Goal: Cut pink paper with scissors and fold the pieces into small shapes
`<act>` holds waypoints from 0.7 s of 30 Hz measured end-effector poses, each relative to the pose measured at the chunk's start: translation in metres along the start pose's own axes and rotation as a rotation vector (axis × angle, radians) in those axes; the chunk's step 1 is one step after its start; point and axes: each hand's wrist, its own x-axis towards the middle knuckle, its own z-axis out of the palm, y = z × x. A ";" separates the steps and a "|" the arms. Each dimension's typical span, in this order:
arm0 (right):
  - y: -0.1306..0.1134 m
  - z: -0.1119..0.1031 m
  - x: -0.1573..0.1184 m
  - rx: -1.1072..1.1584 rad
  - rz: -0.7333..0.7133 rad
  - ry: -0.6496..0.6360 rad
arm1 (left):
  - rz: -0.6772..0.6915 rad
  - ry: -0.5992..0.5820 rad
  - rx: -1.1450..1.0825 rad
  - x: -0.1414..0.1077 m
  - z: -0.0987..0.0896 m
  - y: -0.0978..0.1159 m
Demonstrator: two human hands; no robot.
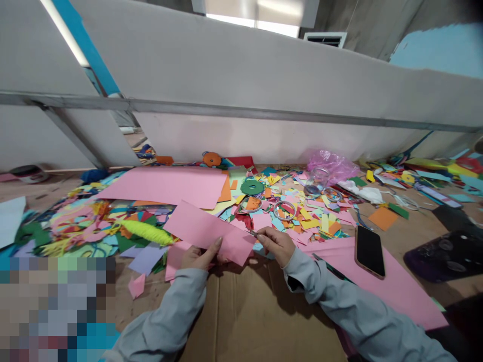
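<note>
My left hand (pixel 204 257) is closed on a pink paper sheet (pixel 199 223), the thumb on top and the fingers beneath. The sheet is tilted above the brown cardboard (pixel 241 317) in front of me. At its right edge, my right hand (pixel 277 245) is closed on a small dark tool (pixel 254 234) that looks like scissors; the fingers hide most of it. Below my left hand lies more pink paper (pixel 173 261). A larger pink sheet (pixel 166 183) rests on the pile behind.
Coloured paper scraps (pixel 309 216) cover the table's middle, with a tape ring (pixel 285 210) among them. On the right, a phone (pixel 370 251) and a dark pen-like tool (pixel 332 267) lie on pink card (pixel 407 296). Yellow yarn (pixel 147 231) is at the left. A white partition (pixel 264 136) stands behind.
</note>
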 end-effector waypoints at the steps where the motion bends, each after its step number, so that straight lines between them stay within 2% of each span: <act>1: 0.000 0.000 0.000 0.015 0.005 -0.006 | 0.001 -0.003 -0.016 -0.001 0.001 0.001; 10: -0.003 -0.001 -0.002 -0.088 -0.021 0.004 | -0.037 -0.053 -0.083 -0.006 0.004 0.006; 17: -0.003 0.000 -0.002 -0.111 -0.017 0.009 | -0.011 -0.038 -0.085 -0.003 0.003 0.001; 21: -0.002 0.000 -0.002 -0.119 -0.023 0.008 | 0.011 0.008 -0.058 -0.002 0.002 0.001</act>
